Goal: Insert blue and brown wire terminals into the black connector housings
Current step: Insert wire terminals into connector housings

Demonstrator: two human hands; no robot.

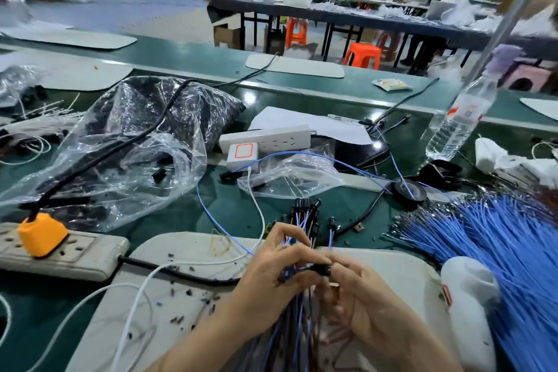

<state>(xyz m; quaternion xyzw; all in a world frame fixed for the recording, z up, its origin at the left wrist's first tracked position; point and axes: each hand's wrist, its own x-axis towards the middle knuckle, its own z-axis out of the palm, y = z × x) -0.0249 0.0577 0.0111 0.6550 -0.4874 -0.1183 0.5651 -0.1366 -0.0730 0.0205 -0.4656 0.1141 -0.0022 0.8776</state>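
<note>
My left hand grips a bundle of blue and brown wires whose ends carry several black connector housings, fanned out above my fingers. My right hand pinches one black housing between thumb and fingers, close against my left hand. A thick pile of loose blue wires with metal terminals lies to the right on the green table. Which wire enters the held housing is hidden by my fingers.
A clear plastic bag of black housings lies at the left. Nearby are a power strip with an orange plug, a white power strip, a small clear bag, a water bottle, white cables and a white mat.
</note>
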